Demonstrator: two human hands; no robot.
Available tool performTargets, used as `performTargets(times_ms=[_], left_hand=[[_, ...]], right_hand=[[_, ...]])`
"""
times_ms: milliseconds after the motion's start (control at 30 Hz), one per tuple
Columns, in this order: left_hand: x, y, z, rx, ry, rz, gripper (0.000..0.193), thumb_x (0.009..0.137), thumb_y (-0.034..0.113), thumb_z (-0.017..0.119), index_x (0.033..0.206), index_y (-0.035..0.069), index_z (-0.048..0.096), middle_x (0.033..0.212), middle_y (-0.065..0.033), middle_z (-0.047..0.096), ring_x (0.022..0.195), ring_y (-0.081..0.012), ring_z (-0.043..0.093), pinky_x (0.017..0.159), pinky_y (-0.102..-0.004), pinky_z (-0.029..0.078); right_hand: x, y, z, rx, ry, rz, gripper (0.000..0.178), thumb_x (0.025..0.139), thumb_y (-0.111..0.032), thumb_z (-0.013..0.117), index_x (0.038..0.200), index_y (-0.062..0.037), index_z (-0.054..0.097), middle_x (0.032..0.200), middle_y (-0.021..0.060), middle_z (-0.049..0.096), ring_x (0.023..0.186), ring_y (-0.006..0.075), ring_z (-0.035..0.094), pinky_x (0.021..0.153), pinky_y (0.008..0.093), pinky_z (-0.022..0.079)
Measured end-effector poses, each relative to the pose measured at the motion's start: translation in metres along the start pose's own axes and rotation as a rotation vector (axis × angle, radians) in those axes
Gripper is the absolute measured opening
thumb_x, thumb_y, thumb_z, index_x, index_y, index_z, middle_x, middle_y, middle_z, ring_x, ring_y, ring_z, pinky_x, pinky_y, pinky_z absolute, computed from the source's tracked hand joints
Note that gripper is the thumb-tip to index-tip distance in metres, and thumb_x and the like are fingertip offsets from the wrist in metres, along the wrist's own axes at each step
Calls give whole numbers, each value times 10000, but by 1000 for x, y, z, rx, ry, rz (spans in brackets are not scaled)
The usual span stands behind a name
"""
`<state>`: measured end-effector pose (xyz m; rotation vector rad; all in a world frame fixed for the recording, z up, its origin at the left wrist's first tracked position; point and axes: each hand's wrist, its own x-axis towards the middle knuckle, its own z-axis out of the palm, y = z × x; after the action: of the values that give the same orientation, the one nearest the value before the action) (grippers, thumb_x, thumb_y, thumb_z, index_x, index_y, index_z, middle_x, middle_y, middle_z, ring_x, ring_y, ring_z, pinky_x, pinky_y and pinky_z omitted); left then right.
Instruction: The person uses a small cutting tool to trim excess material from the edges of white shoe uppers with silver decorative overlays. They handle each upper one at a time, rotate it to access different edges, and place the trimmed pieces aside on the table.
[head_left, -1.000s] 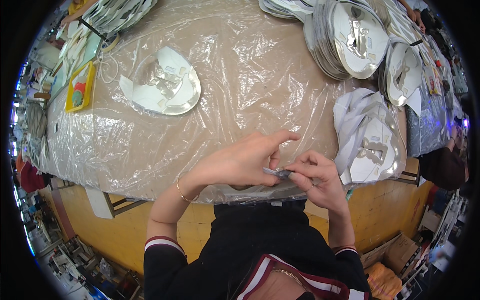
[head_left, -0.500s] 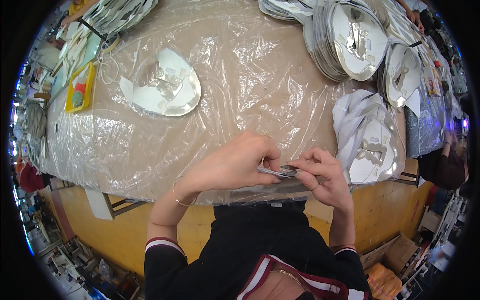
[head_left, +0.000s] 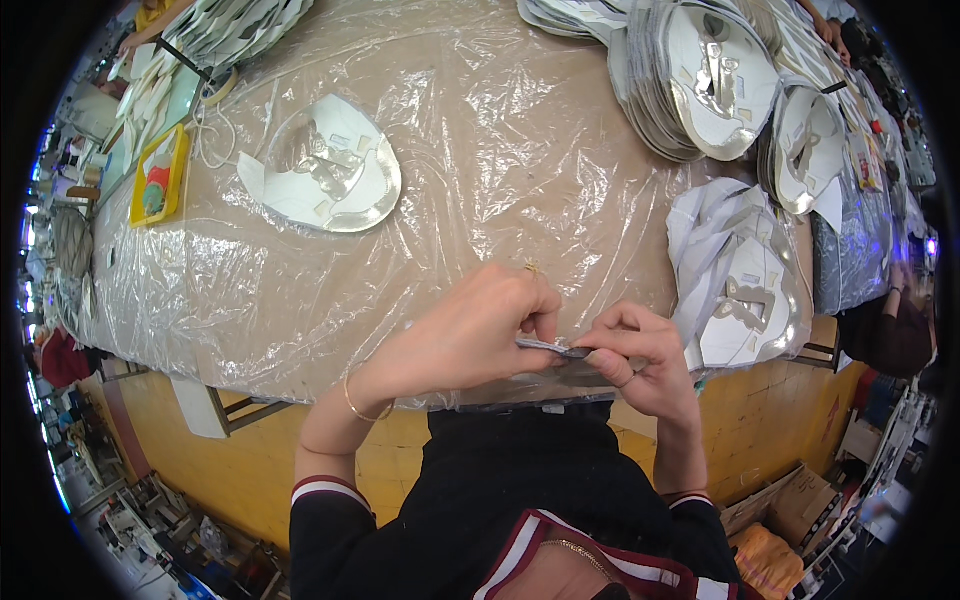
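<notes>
My left hand (head_left: 478,335) and my right hand (head_left: 638,358) meet at the near edge of the plastic-covered table (head_left: 300,300). Both pinch a small flat silvery piece (head_left: 553,347) between fingertips, held edge-on just above the table edge. The left hand wears a ring and a thin bracelet. To the right of my right hand lies a stack of silver and white shaped sheets (head_left: 745,290).
A single silver and white shaped sheet (head_left: 325,180) lies at the table's left centre. Tall stacks of similar sheets (head_left: 700,70) stand at the back right. A yellow tray (head_left: 158,175) sits at the left edge. Another person (head_left: 895,335) is at the far right.
My left hand's fingers curled in and closed tighter on the small piece. Both hands stayed at the table's near edge.
</notes>
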<state>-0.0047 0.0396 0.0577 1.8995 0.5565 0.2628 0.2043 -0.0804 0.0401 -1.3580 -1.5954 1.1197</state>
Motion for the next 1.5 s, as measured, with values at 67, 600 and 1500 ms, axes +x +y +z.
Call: performTargets(times_ms=[67, 600, 1500], left_hand=[[0, -1, 0, -3, 0, -21, 199, 691, 65, 790, 729, -8, 608, 680, -92, 568, 621, -210, 544, 576, -316, 434], [3, -3, 2, 5, 7, 9, 199, 694, 76, 792, 736, -5, 615, 696, -92, 596, 637, -217, 570, 592, -320, 455], [-8, -8, 7, -712, 217, -315, 257, 935, 82, 651, 1142, -70, 645, 979, -57, 694, 844, -53, 625, 733, -209, 526]], right_hand=[[1, 0, 5, 3, 63, -4, 219, 868, -165, 719, 1030, -18, 738, 843, 73, 618, 761, 163, 584, 650, 269, 445], [3, -9, 3, -338, 67, -84, 261, 791, -179, 775, 1048, -137, 757, 900, 14, 625, 693, 142, 518, 709, 294, 340], [17, -14, 19, -886, 538, -245, 402, 765, -260, 781, 1143, -137, 723, 916, -23, 614, 738, 123, 541, 771, 347, 305]])
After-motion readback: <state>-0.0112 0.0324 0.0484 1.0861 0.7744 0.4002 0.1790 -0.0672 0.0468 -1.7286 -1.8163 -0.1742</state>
